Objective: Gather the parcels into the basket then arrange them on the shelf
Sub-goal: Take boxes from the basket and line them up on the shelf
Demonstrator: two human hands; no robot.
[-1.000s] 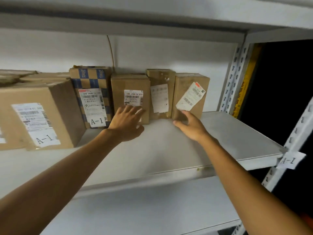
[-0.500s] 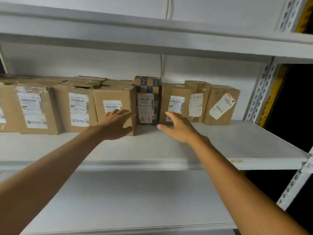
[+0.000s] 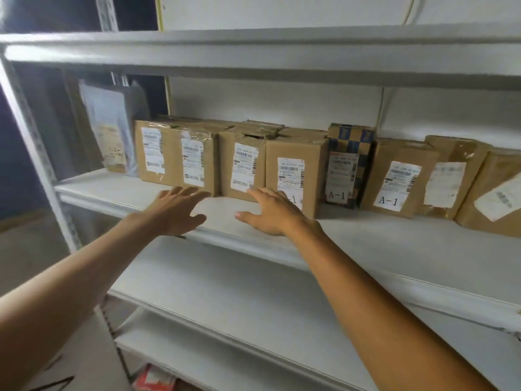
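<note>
A row of brown cardboard parcels with white labels stands along the back of the white shelf (image 3: pixel 366 238). Among them are a wide taped box (image 3: pixel 174 156), a torn-top box (image 3: pixel 242 167), a box marked A-1 (image 3: pixel 293 176), a blue checked box (image 3: pixel 348 165) and another A-1 box (image 3: pixel 394 176). My left hand (image 3: pixel 177 210) hovers flat with fingers spread in front of the wide box, holding nothing. My right hand (image 3: pixel 270 211) lies with straight fingers against the lower fronts of the torn-top and A-1 boxes. No basket is in view.
A grey plastic mailer (image 3: pixel 112 128) leans at the shelf's left end. More brown parcels (image 3: pixel 496 193) run off the right edge. Another white shelf (image 3: pixel 253 55) hangs above and lower shelves (image 3: pixel 225 314) sit below. A metal upright (image 3: pixel 33 148) stands at the left.
Both hands have moved left along the row, from the right-hand small boxes to the larger boxes at the left. The view has swung left, showing the mailer and left upright.
</note>
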